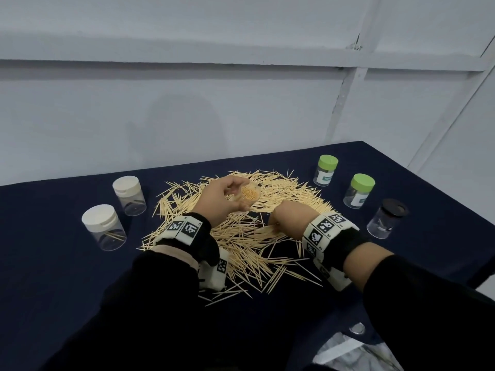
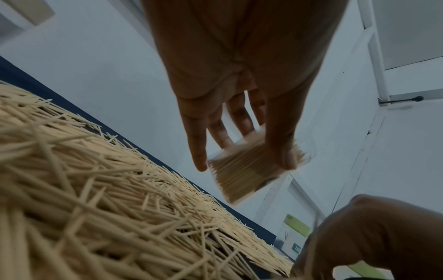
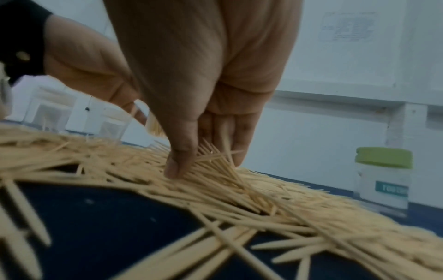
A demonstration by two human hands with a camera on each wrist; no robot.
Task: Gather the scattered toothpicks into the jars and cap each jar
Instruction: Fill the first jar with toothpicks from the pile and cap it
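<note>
Fingers of the right hand (image 1: 288, 219) are hidden in the head view; the right wrist view shows thumb and fingers pinching a tuft from the toothpicks (image 1: 249, 236) heaped across the dark bench (image 1: 67, 277). The left hand (image 1: 222, 200), raised above the heap, grips an uncapped clear jar (image 1: 247, 196) tilted and packed with picks, its outline blurred. Five capped jars stand around: two white-lidded (image 1: 103, 227) at left, two green-lidded (image 1: 359, 191) and one black-lidded (image 1: 387, 218) at right.
</note>
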